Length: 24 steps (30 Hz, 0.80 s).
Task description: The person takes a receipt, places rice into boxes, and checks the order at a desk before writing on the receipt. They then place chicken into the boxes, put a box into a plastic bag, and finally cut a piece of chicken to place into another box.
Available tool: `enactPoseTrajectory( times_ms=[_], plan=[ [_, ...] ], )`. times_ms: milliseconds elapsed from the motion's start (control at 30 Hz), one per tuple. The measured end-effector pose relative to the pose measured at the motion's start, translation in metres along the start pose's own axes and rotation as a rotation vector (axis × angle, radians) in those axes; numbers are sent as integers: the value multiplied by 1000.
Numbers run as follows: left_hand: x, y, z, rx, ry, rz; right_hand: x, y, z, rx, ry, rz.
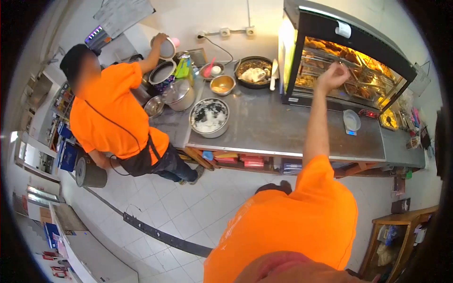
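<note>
My right hand (pixel 334 77) is raised at the end of an outstretched arm, in front of the glass of a lit food warmer (pixel 292 99). Its fingers are curled in, and whatever they hold, if anything, is too small to make out. Behind the glass, trays of browned fried food (pixel 363 91) sit on racks under yellow light. My left hand is out of view. A white scale (pixel 351 121) with a plastic dish lies on the counter below the warmer.
A co-worker (pixel 108 106) stands at the left, one hand on a round lid (pixel 164 48). The metal counter (pixel 264 127) holds a pot of white powder (pixel 209 116), a steel bowl (pixel 222 86), a black pan (pixel 257 73) and an upright knife (pixel 274 74). A wooden shelf (pixel 406 218) stands at right.
</note>
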<state>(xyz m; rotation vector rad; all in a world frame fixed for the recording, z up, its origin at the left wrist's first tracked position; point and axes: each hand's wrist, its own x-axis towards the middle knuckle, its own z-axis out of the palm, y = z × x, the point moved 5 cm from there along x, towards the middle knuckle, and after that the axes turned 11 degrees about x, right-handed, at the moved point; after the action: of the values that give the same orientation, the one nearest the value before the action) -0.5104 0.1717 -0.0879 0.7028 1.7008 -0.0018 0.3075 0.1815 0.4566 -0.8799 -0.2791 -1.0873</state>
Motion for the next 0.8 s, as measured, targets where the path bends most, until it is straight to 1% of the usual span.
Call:
enactPoseTrajectory(
  times_ms=[33,67,100,133,167,200,233,267,300,333,367,400,467,500,533,567,600,633,667,700,733,767,800],
  plan=[
    [6,-7,-23,6,0,-22,-47,-14,-4,105,-58,-17],
    [14,-11,-47,8,-3,-34,-100,-14,-13,40,-132,51],
    [28,-10,-73,10,-11,-34,-165,-12,-25,151,-184,214],
    [47,-3,-93,8,-29,-31,-234,-18,-39,222,-307,306],
    [73,10,-115,-3,-57,-14,-311,-33,-62,81,-483,601],
    [79,41,-131,-33,-81,19,-372,-69,-72,47,-672,630],
    [78,73,-148,-132,-46,205,-433,-102,-83,101,-904,834],
    [82,114,-163,-98,-16,255,-503,-117,-100,69,-1253,1010],
    [80,154,-178,-161,15,271,-563,-156,-111,255,-1617,1385],
    [78,187,-195,-221,19,358,-619,-191,-122,287,-2085,1361],
    [94,208,-215,-261,13,428,-670,-233,-132,389,-2400,1335],
    [103,225,-234,-238,41,464,-715,-280,-140,500,-2720,1250],
    [101,242,-271,-238,89,569,-775,-381,-126,713,-2924,906],
    [98,240,-298,-297,131,550,-815,-424,-118,833,-3043,707],
    [99,230,-315,-279,161,479,-867,-464,-124,942,-3146,506],
    [97,213,-329,-254,177,394,-949,-500,-149,1066,-3378,72],
    [102,191,-347,-289,196,333,-980,-545,-125,1141,-3275,317],
    [109,160,-368,-311,214,280,-1025,-590,-117,1021,-3377,130],
    [119,122,-391,-272,290,283,-1062,-634,-99,1227,-3180,155],
    [126,90,-410,-227,360,296,-1091,-672,-79,1224,-3103,381],
    [113,54,-409,-635,449,140,-1112,-704,-61,1206,-3014,589],
    [102,23,-410,-888,538,37,-1130,-738,-44,1223,-3005,619],
    [99,4,-415,-969,552,-48,-1144,-762,-24,1234,-2993,653]
  ],
)
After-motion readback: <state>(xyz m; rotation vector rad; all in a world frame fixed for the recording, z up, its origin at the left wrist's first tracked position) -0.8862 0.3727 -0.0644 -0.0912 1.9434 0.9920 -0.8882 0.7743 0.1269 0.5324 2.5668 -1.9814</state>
